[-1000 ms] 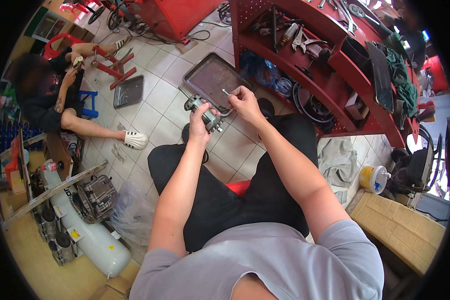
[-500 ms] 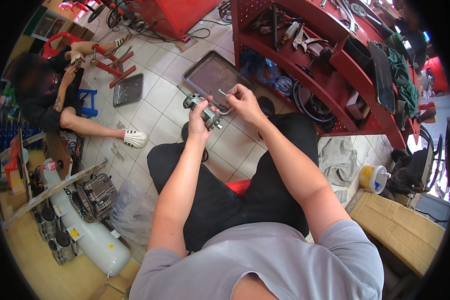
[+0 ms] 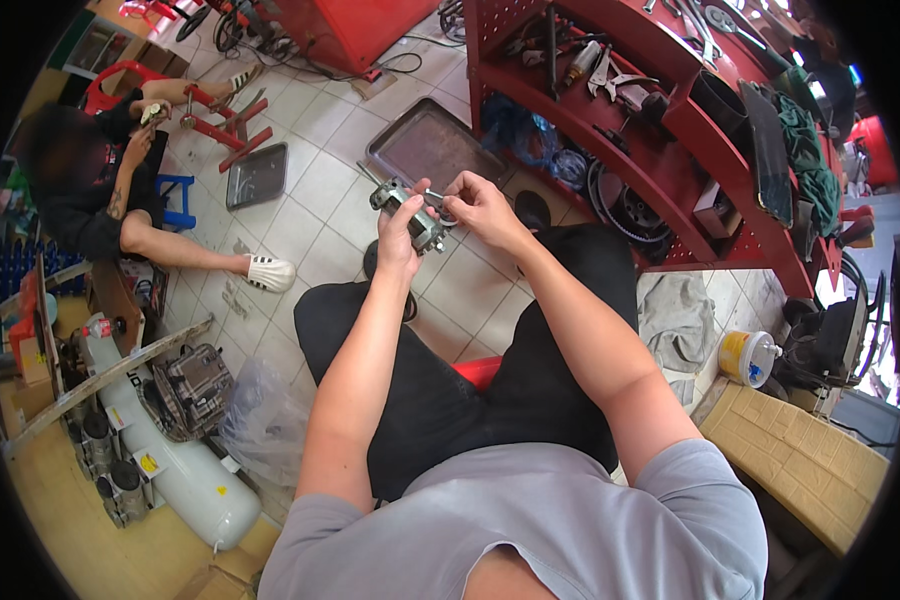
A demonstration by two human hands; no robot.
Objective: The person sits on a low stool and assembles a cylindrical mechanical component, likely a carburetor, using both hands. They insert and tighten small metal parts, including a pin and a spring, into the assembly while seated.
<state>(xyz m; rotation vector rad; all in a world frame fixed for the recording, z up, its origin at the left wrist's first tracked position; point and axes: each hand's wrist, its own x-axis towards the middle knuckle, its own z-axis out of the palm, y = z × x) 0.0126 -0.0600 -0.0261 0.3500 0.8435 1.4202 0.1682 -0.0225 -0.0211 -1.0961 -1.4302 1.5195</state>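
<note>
I sit with both arms stretched out over my knees. My left hand (image 3: 400,232) grips a small grey metal engine part (image 3: 416,218), held up above the tiled floor. My right hand (image 3: 478,203) is closed on a thin metal tool (image 3: 440,199) whose tip meets the part's right side. What the tool is exactly, I cannot make out. A dark metal tray (image 3: 430,148) lies on the floor just beyond both hands.
A red tool rack (image 3: 660,110) with belts, pliers and wrenches stands at the right. Another person (image 3: 100,190) sits on the floor at the left beside a smaller tray (image 3: 257,175). A white air tank (image 3: 175,465), a cardboard box (image 3: 800,460) and a yellow-white can (image 3: 746,357) lie nearby.
Both hands have shifted slightly with the part between them; the right hand's fingers have moved the thin tool against it. The seated person has barely moved.
</note>
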